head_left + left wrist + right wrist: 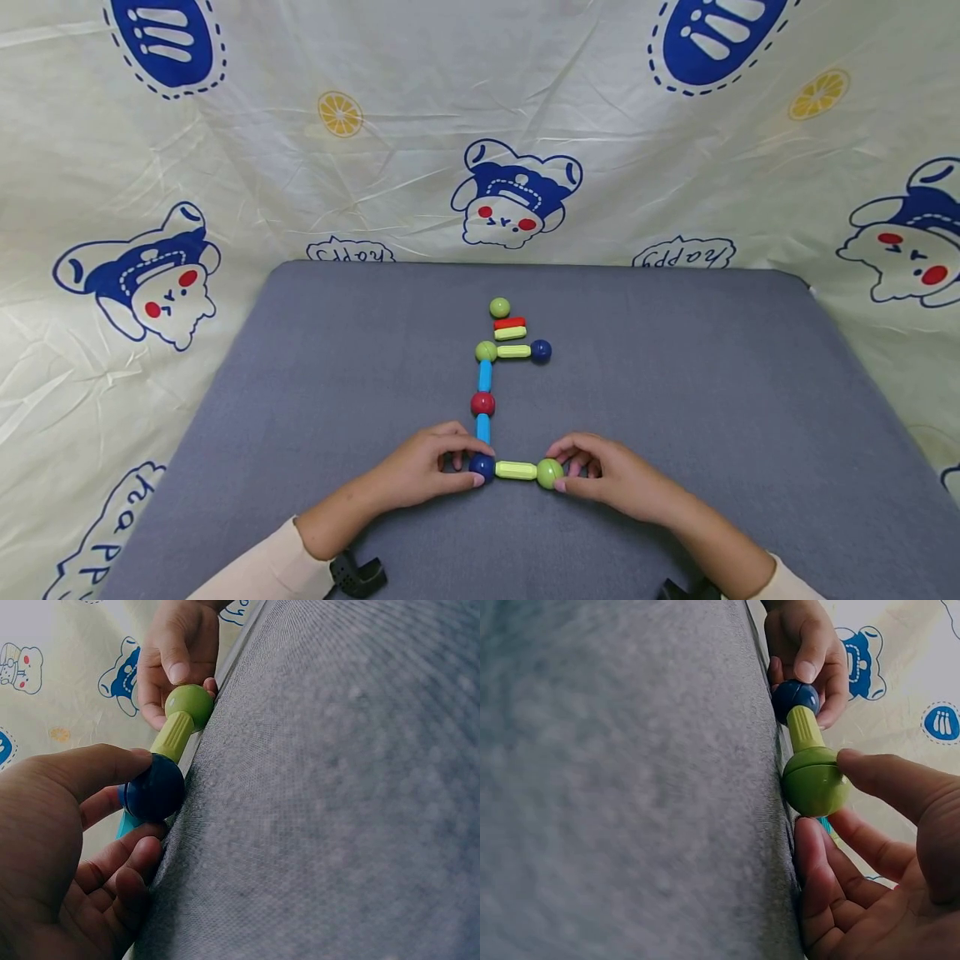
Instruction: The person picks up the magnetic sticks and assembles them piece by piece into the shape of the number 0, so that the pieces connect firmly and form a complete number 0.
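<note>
Two hands rest on a gray mat (675,375), close to the person. The left hand (423,467) has its fingers curled around a dark blue ball (482,467) and pinches it between thumb and fingers. The right hand (611,475) does the same with a green ball (550,473), thumb on one side and fingers on the other. Between the two balls lies a short yellow-green stick (516,471), and it touches both of them.

From the dark blue ball a line of toys runs away from the person: a light blue stick (483,428), a red ball (482,404), another light blue stick (485,376), then a second green ball (486,351). From that ball a second yellow-green stick (513,352) goes to the right and ends at another dark blue ball (541,351). A bit farther lie a red stick (510,322) and a yellow-green one side by side, with a loose green ball (499,307) just past them. Behind the mat hangs a cloth (375,167) with blue bears and lemons.

Only the head view shows the whole line of toys. The left wrist view shows, up close, the thumb resting on top of the dark blue ball (154,789). The right wrist view shows the near green ball (814,782) held at the fingertips, with the palm not touching it.
</note>
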Available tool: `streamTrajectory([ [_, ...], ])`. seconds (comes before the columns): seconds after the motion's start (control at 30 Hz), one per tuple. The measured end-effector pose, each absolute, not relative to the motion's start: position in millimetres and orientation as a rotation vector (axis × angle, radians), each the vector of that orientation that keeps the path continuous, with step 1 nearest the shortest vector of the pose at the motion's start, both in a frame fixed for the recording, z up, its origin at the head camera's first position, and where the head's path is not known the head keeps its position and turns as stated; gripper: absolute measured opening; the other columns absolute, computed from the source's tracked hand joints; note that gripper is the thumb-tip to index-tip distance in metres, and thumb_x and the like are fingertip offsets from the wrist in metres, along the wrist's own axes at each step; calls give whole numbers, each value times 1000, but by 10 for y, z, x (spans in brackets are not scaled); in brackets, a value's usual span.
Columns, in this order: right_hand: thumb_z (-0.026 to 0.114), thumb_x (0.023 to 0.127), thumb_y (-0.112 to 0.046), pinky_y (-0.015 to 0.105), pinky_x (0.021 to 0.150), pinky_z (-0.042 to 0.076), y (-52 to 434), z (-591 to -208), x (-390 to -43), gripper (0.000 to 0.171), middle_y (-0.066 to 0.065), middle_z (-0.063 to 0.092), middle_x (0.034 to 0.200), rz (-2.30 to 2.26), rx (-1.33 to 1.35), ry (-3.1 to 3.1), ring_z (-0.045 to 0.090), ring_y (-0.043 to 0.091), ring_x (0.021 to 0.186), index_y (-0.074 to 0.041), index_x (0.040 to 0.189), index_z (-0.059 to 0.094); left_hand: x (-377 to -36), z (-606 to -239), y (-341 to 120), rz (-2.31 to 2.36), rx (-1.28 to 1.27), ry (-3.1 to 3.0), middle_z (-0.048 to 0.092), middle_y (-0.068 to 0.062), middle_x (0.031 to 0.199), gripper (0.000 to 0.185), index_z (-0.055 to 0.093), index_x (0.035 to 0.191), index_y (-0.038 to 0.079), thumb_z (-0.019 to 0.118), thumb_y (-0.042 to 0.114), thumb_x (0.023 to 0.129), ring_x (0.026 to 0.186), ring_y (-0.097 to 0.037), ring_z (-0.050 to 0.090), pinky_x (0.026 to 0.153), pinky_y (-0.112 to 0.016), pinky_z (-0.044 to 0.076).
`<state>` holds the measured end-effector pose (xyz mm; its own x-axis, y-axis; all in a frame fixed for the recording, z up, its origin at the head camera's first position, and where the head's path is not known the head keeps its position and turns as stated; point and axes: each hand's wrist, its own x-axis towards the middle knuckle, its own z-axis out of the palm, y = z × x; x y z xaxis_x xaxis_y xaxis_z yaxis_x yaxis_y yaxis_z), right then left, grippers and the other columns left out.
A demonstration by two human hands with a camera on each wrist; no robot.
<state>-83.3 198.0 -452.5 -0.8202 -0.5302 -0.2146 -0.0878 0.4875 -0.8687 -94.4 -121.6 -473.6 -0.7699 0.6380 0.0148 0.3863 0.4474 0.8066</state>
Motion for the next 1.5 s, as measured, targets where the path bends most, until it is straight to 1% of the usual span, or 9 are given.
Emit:
streamTrajectory([
  [0.13,75,92,-26,23,69,50,1978,-4514,-868,35,8,67,113,-1336,-520,2274,60,8,85,-9,122,65,-947,-4731,-1213,1228,875,2408,58,3,94,32,72,123,27,75,35,92,78,-7,52,67,-19,43],
  [0.2,75,92,-26,23,69,50,1968,-4503,-893,35,10,67,113,-1353,-536,2297,60,7,85,-8,121,65,-947,-4726,-1212,1226,872,2408,58,3,95,32,72,123,27,75,35,92,79,-7,52,67,-19,43],
  [0.43,75,92,-24,24,71,51,1885,-4437,-1030,33,9,68,111,-1383,-511,2403,60,10,86,-8,120,66,-949,-4728,-1219,1230,867,2409,58,3,94,32,72,123,28,74,36,93,78,-8,52,67,-20,43],
  [0.67,74,93,-18,24,71,52,1790,-4365,-1208,32,11,68,110,-1446,-518,2479,60,11,84,-6,121,66,-952,-4736,-1227,1229,858,2406,58,4,94,32,72,123,30,74,38,93,78,-8,52,66,-20,43],
  [0.83,73,94,-19,24,76,52,1734,-4325,-1371,31,7,67,105,-1446,-516,2540,61,11,87,-6,121,66,-948,-4739,-1228,1229,858,2410,58,4,94,31,72,123,29,74,37,93,78,-8,52,66,-20,43],
  [1.03,72,95,-19,25,82,52,1667,-4256,-1550,32,8,67,111,-1441,-517,2587,60,17,93,-7,123,66,-942,-4736,-1224,1232,851,2406,57,5,93,31,72,122,29,74,37,93,78,-10,52,66,-20,42],
  [1.17,73,95,-18,29,84,52,1630,-4248,-1675,32,9,66,112,-1432,-507,2621,60,19,96,-6,123,66,-941,-4734,-1219,1234,853,2405,57,5,93,31,72,122,29,74,37,93,78,-10,52,66,-20,42],
  [1.37,73,94,-17,37,85,51,1589,-4290,-1865,31,11,65,110,-1383,-511,2690,60,20,96,-5,121,68,-940,-4727,-1215,1233,858,2408,57,4,92,31,72,123,29,75,36,92,77,-10,52,65,-19,42],
  [1.5,72,94,-17,40,88,51,1560,-4335,-1972,30,11,64,113,-1331,-494,2736,61,22,98,-6,122,67,-941,-4729,-1218,1232,858,2405,57,4,93,32,72,123,29,74,36,93,77,-9,51,66,-19,42],
])
